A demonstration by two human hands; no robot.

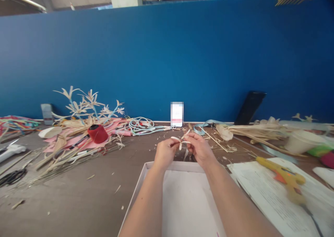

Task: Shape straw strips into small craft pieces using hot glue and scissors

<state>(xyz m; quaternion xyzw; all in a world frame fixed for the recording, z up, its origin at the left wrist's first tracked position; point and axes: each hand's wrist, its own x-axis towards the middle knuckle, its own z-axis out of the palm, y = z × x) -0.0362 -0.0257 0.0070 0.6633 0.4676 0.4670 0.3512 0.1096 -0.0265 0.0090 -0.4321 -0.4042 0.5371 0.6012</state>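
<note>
Between my two hands is a small pale flower of narrow strips [180, 143], its petals sticking out several ways. My left hand [165, 153] pinches it from the left, fingertips closed on its base or a petal; which one I cannot tell. From the right, my right hand [199, 147] pinches at the same flower with thumb and forefinger. Both hands hover just past the far edge of a shallow white box lid [188, 195], and my forearms cross over it. Similar finished-looking pale flowers [78, 106] on blue stems stand at the left.
A yellow glue gun [287, 181] lies on printed paper [263, 191] at right. Left are black scissors [13, 177], a red thread spool [97, 133] and dry strips. A lit phone [177, 114] leans on the blue partition [161, 56]; a coiled pale-blue cord [142, 125] lies nearby.
</note>
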